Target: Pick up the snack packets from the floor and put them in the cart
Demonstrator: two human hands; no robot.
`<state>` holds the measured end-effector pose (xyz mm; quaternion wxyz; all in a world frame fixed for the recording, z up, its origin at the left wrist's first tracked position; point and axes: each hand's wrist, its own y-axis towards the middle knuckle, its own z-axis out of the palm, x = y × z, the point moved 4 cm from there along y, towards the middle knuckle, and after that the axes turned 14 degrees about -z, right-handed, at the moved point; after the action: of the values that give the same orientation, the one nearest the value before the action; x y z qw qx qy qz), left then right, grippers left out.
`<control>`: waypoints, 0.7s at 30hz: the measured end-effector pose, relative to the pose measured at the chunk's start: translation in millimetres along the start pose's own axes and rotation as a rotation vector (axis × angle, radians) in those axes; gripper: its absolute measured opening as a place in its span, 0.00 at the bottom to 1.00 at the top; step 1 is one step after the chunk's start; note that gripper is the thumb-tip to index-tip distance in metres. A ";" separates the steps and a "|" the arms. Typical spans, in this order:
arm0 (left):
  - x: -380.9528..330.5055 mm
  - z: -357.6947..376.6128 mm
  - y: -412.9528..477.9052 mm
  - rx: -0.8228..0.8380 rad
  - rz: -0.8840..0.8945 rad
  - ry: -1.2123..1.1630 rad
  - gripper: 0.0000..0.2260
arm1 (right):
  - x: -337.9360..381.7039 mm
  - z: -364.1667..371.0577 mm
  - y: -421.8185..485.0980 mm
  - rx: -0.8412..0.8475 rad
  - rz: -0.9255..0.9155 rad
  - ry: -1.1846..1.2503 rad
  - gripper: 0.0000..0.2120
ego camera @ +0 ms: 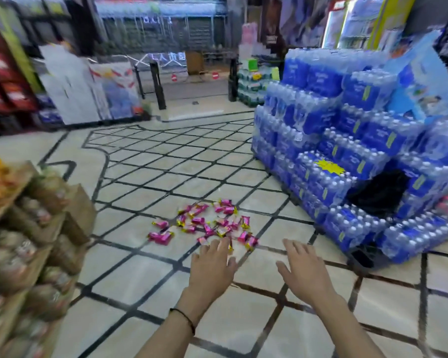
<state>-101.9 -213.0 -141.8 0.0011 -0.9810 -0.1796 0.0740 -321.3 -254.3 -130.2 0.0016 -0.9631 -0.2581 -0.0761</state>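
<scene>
Both your left hand (212, 264) and right hand (301, 270) reach out spread and empty, because the packets (207, 226) lie scattered on the floor (140, 275) just ahead; no cart shows.

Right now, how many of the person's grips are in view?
2. The left grip, fingers spread, is at the near edge of the scattered pink snack packets; the right grip, also open, is beside it over floor tile. Neither holds a packet.

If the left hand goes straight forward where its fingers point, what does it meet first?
Probably the pink snack packets on the floor, right before the left hand; depth is unclear.
</scene>
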 end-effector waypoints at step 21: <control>76.9 50.1 208.1 0.083 -0.197 -0.075 0.22 | 18.4 100.1 226.7 0.219 -0.084 0.059 0.23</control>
<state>35.2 -381.9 -208.5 0.0424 -0.9542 -0.2718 0.1178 -178.3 -437.4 -218.2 0.1111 -0.9429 -0.3048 -0.0758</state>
